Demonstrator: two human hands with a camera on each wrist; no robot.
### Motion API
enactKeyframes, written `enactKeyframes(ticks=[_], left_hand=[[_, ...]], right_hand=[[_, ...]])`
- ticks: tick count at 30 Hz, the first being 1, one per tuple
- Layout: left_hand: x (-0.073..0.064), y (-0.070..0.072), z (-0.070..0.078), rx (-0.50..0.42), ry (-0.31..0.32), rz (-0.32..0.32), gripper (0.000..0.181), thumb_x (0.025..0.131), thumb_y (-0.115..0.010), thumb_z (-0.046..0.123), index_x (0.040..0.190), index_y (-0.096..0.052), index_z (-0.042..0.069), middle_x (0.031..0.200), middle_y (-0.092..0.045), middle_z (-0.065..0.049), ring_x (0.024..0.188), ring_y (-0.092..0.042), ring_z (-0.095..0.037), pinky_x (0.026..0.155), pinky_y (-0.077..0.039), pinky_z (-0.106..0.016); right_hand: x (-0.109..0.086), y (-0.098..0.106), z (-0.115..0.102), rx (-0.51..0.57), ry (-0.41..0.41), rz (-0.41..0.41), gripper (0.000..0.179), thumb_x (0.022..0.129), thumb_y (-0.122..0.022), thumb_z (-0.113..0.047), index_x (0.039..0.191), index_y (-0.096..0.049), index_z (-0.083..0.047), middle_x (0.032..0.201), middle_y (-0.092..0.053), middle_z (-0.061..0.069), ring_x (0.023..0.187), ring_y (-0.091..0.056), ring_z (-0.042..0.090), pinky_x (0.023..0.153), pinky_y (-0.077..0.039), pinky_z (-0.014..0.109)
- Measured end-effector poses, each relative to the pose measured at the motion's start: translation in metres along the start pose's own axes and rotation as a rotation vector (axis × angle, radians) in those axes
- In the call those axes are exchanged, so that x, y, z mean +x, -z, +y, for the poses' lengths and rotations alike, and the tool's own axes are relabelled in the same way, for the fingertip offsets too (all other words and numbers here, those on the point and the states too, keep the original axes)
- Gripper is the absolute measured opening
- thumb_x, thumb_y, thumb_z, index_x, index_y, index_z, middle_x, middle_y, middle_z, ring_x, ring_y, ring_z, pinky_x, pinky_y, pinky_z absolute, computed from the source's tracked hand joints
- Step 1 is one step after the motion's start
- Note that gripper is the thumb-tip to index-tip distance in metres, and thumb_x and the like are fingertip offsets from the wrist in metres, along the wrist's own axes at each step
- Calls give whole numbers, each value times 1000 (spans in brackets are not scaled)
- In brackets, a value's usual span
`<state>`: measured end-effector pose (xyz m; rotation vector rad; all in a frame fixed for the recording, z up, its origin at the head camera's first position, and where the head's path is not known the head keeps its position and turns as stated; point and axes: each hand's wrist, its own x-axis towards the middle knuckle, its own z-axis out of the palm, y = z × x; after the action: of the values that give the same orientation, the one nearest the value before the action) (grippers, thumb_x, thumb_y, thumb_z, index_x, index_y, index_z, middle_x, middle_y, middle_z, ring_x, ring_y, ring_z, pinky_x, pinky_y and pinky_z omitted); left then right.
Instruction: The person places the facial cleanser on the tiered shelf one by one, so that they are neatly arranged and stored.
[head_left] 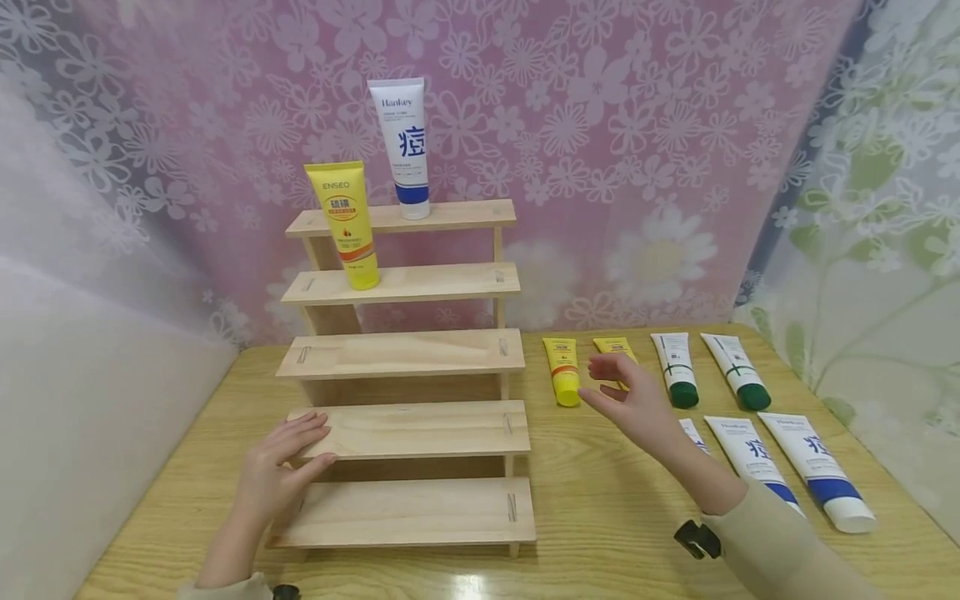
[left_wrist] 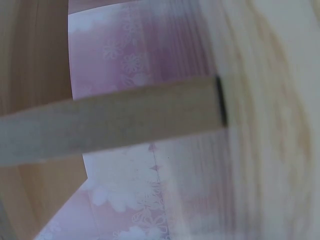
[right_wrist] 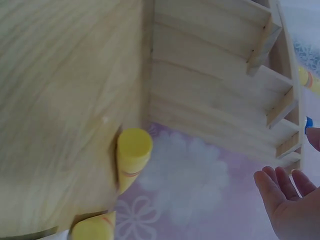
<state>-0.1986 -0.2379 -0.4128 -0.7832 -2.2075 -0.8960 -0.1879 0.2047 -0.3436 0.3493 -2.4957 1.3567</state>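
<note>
A stepped wooden display rack stands on the table. My left hand rests on the left end of its second step from the bottom, fingers extended over the board. My right hand hovers to the right of the rack with loosely curved fingers and nothing between them. Nearest to it are a yellow tube and another yellow tube, partly behind the hand. In the right wrist view, the fingers appear at the right. On the rack, a yellow tube and a white-and-blue tube stand upright.
Two white tubes with green caps, one left of the other, lie at the back right. Several white-and-blue tubes lie in front of them, one partly hidden by my right forearm. A flowered cloth hangs behind the table.
</note>
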Motion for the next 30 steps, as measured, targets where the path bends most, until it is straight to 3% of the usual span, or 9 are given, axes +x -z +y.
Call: enactKeyframes(ticks=[9, 30], left_hand=[[0, 1, 0, 7, -2, -1, 38, 57, -79, 10, 92, -68, 0, 104, -62, -15, 109, -51, -11, 103, -25, -26], [1, 1, -1, 18, 6, -13, 38, 58, -79, 11, 92, -68, 0, 105, -62, -15, 109, -51, -11, 103, -25, -27]], right_hand=[[-17, 14, 20, -104, -50, -4, 43, 82, -64, -24, 114, -48, 1, 106, -55, 16, 100, -52, 29, 80, -48, 41], [-45, 42, 48, -244, -177, -42, 45, 84, -62, -24, 114, -45, 6, 107, -54, 23, 99, -51, 36, 77, -49, 43]])
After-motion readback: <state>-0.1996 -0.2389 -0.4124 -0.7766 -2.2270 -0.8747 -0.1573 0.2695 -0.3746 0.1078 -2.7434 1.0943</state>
